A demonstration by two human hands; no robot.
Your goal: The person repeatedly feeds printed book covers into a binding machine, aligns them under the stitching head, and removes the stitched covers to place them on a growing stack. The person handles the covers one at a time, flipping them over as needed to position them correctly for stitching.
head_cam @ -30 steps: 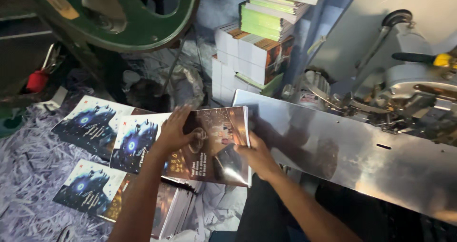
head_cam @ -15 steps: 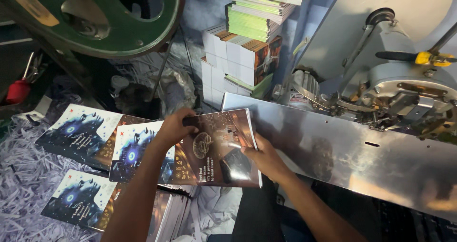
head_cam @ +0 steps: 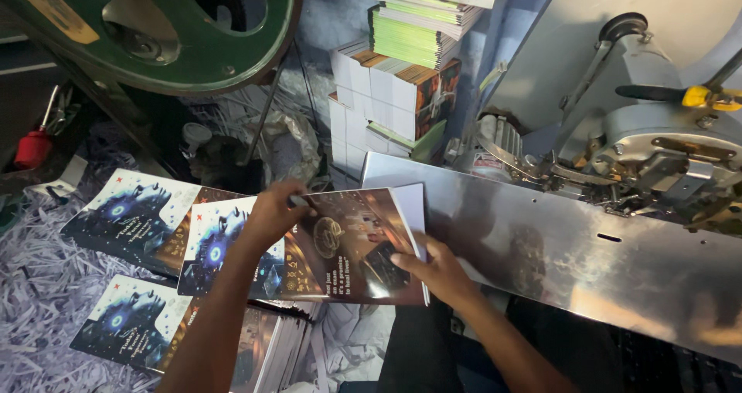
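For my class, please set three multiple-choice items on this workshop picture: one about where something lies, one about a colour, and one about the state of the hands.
1. Where does the metal plate lie relative to the open cover sheet under the hands?
A. To its right
B. To its left
C. Beneath the shredded paper

2. What colour is the big wheel at the top left?
A. Yellow
B. Green
C. White

3. What are the left hand and right hand doing?
A. Both raised in the air
B. One grips the red-handled tool
C. Both rest on the cover sheet

Answers:
1. A, as the shiny plate stretches away from the sheet's right edge toward the machine.
2. B, as its rim and face are painted green.
3. C, as the left hand sits on the sheet's upper middle and the right hand on its lower right part.
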